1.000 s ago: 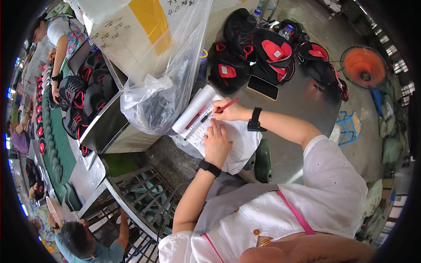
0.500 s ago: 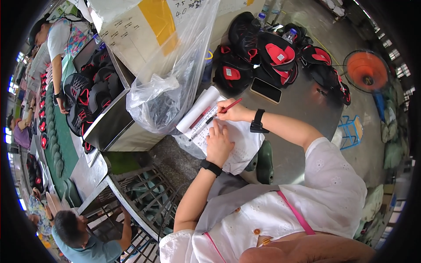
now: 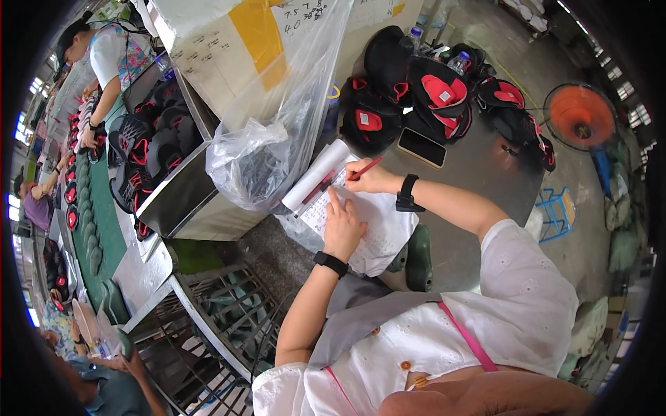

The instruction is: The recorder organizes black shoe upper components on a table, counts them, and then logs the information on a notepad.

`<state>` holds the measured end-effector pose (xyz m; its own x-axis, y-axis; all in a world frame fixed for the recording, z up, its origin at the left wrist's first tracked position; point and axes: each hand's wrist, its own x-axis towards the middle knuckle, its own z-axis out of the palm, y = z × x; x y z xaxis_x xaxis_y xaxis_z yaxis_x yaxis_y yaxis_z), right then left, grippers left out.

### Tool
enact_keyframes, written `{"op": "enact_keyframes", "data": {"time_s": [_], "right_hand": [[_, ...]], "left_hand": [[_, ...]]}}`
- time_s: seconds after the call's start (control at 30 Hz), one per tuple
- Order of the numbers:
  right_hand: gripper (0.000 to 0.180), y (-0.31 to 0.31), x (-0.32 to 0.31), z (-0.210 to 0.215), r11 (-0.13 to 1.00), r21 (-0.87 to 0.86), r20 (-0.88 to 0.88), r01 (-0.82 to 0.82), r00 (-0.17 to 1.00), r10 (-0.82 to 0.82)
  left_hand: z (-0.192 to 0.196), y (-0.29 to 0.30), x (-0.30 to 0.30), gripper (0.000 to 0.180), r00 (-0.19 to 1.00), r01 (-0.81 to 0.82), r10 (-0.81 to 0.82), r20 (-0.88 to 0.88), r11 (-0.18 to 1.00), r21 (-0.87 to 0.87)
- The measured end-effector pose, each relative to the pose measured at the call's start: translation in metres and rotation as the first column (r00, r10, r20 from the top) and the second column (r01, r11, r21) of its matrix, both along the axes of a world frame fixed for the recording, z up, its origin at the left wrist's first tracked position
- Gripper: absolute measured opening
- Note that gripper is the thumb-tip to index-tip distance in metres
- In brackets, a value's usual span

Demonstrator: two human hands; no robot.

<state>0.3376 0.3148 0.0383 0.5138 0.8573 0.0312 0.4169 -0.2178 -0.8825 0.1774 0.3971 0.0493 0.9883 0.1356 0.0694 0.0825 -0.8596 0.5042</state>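
My right hand [image 3: 374, 177] is closed around a red pen [image 3: 369, 166], its tip near the upper part of an open notebook [image 3: 386, 220]. The notebook's turned pages curl into a white roll [image 3: 312, 182] along its far left side. My left hand [image 3: 343, 232] lies on the handwritten page, index finger stretched toward the upper lines. Against the roll lies a dark and red slim thing [image 3: 320, 187], perhaps another pen. A clear plastic bag [image 3: 253, 163] hangs just left of the notebook.
A phone [image 3: 422, 147] and black-red shoes [image 3: 444, 93] lie on the metal table [image 3: 479, 187]. Left stand a shoe-filled box [image 3: 182, 197] and a green conveyor [image 3: 111, 229], with co-workers beside it. A metal-barred crate [image 3: 229, 312] is below. An orange fan [image 3: 581, 116] and blue stool [image 3: 555, 213] stand right.
My left hand has shifted slightly up-left on the page, and the dark slim thing lies closer to the roll. At lower left a co-worker has moved and holds up a green object.
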Motion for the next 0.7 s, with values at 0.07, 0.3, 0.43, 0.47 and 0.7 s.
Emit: {"op": "enact_keyframes", "data": {"time_s": [0.07, 0.3, 0.43, 0.47, 0.7], "right_hand": [[0.012, 0.000, 0.000, 0.004, 1.000, -0.015, -0.082, -0.010, 0.997, 0.009], [0.008, -0.008, 0.008, 0.015, 0.998, 0.026, -0.370, 0.061, 0.928, -0.047], [0.008, -0.009, 0.003, 0.032, 0.997, 0.038, 0.205, 0.072, 0.976, -0.078], [0.008, -0.009, 0.001, 0.035, 0.997, -0.013, 0.616, 0.081, 0.786, -0.056], [0.015, 0.007, -0.031, 0.034, 0.942, -0.299, 0.569, 0.152, 0.821, 0.048]], "left_hand": [[-0.001, 0.001, -0.001, 0.058, 1.000, 0.002, -0.002, -0.007, 1.000, -0.017], [-0.004, 0.015, -0.006, 0.051, 0.999, 0.038, -0.039, -0.002, 0.988, -0.147], [-0.005, 0.029, -0.018, 0.042, 0.995, 0.047, -0.023, 0.094, 0.964, -0.261], [-0.005, 0.033, -0.022, 0.037, 0.988, 0.033, -0.004, 0.152, 0.981, -0.189], [0.001, 0.039, -0.046, 0.020, 0.881, -0.210, 0.379, 0.284, 0.849, -0.484]]}}
